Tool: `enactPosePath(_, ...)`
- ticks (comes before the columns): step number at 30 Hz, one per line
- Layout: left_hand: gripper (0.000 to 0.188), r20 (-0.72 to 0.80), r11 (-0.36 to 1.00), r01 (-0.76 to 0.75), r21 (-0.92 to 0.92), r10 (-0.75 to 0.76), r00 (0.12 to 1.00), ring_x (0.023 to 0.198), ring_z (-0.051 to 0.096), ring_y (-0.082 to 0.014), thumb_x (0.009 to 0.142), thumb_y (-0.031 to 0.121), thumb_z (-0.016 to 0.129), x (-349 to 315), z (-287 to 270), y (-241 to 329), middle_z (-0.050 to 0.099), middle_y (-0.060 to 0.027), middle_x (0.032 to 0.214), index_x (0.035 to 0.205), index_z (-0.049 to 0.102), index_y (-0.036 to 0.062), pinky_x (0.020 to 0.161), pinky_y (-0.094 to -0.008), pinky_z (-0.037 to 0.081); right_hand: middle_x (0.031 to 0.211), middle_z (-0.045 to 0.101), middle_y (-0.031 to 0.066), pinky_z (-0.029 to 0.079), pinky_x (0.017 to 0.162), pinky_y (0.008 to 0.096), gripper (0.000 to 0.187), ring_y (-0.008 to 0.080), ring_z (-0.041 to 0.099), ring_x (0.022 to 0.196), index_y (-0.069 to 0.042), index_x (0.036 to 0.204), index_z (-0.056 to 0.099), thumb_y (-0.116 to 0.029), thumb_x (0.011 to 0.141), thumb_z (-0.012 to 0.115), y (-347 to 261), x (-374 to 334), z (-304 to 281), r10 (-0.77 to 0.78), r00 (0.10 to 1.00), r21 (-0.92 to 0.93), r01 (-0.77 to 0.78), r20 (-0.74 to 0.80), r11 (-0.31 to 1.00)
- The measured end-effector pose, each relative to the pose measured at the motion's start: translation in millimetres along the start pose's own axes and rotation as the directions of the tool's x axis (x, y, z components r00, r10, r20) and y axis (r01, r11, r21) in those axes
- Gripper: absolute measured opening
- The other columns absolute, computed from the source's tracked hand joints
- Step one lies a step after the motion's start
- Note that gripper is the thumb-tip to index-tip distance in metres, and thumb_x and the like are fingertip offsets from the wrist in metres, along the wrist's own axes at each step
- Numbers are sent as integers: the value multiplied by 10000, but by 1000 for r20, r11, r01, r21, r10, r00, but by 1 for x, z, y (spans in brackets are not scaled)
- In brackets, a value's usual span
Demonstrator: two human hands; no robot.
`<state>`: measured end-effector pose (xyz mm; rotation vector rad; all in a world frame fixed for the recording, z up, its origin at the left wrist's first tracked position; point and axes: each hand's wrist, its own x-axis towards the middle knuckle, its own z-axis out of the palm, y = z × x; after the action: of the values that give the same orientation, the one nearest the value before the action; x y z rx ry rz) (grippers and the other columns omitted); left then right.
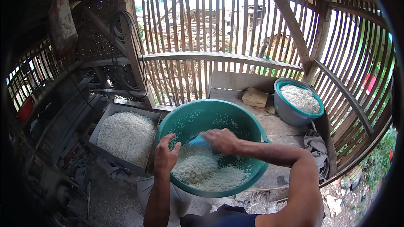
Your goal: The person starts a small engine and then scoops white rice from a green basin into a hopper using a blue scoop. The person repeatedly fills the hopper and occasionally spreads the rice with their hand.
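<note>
A large green tub (202,106) stands in front of me, with a heap of white, crumbly grains or shreds (198,166) in its near part. More white bits cling to its far wall. Inside the tub, my right hand (222,140) is closed around a light-blue plastic piece (198,141), blurred by motion; whether it is a scoop or a small dish I cannot tell. My left hand (166,154) is at the tub's left rim with its fingers apart, holding nothing. Whether it touches the rim is unclear.
To the left sits a grey box (120,165) heaped with similar white stuff. A grey basin with a turquoise rim (290,117), also full, stands on the wooden platform (273,128) at right. Nearby lie a tan block (254,97) and a grey cloth (316,149). Slatted walls surround me.
</note>
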<state>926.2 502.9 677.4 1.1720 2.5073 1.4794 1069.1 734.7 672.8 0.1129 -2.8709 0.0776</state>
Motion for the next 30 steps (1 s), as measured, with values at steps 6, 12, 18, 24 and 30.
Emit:
enactPosePath(6,422,19,998,31,54,-32,999,1236,638,-365,916,241,748,3,-1,4,687,-188,1304,1283,691,40,1038,-431,498,938,763,213,615,767,492,196,389,760,871,-35,917,764,-127,806,631,-5,-45,-9,456,732,-75,-490,506,869)
enactPosePath(12,387,18,999,8,46,-9,1000,1198,647,-369,903,215,761,1,-1,6,696,-194,1264,1232,698,20,1029,-438,503,917,743,249,594,779,544,182,438,736,851,-16,920,712,-124,818,606,-22,-29,3,412,863,164,-469,292,868)
enactPosePath(18,397,29,1000,2,21,-3,1000,1201,649,-369,906,233,759,1,-1,4,698,-191,1267,1240,700,25,1025,-435,503,928,697,232,599,705,522,241,427,720,769,34,1098,565,-82,887,551,18,-15,9,462,883,-75,-457,77,886)
enactPosePath(24,355,27,997,-34,-76,36,999,1176,661,-359,906,199,746,-2,-4,8,710,-189,1231,1214,710,25,1017,-429,504,1022,704,212,607,749,507,388,407,730,883,-50,1305,556,-88,919,547,-16,-17,34,285,945,112,-305,162,946)
enactPosePath(30,272,32,978,-53,-203,60,998,1074,709,-331,893,140,738,-32,-12,8,748,-168,1113,1142,743,30,955,-403,531,911,741,216,595,745,508,253,415,731,866,-7,1017,691,-152,832,598,67,-82,21,633,761,-6,-639,144,769)
